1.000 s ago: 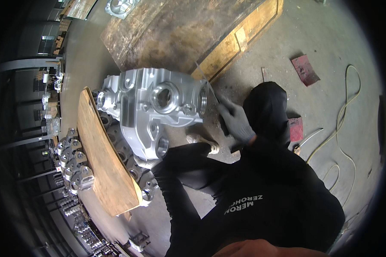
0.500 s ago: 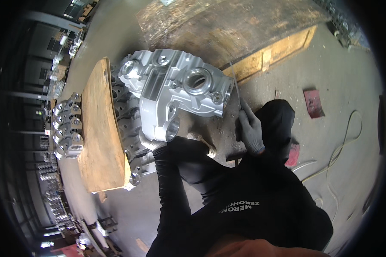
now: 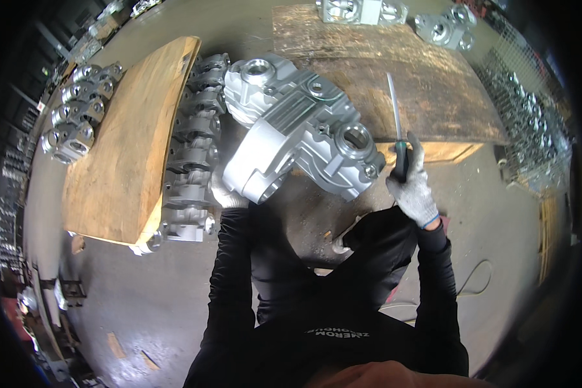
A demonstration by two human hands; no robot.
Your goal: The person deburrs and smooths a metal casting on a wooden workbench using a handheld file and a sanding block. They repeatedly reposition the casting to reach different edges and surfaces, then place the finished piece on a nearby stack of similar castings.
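- Our right hand (image 3: 412, 187), gloved, is wrapped around the dark handle of a long file (image 3: 394, 123); the blade points away from us over the wooden pallet (image 3: 433, 84).
- Our left hand (image 3: 223, 194) grips the near-left edge of the large aluminium casting (image 3: 304, 139), mostly hidden beneath it.
- The casting's long axis runs diagonally, far-left to near-right, between the row of smaller castings (image 3: 191, 161) and the pallet.

A metal workshop: cast aluminium housings (image 3: 68, 123) stacked beside worn wooden boards (image 3: 123, 155) on a concrete floor (image 3: 142, 291).
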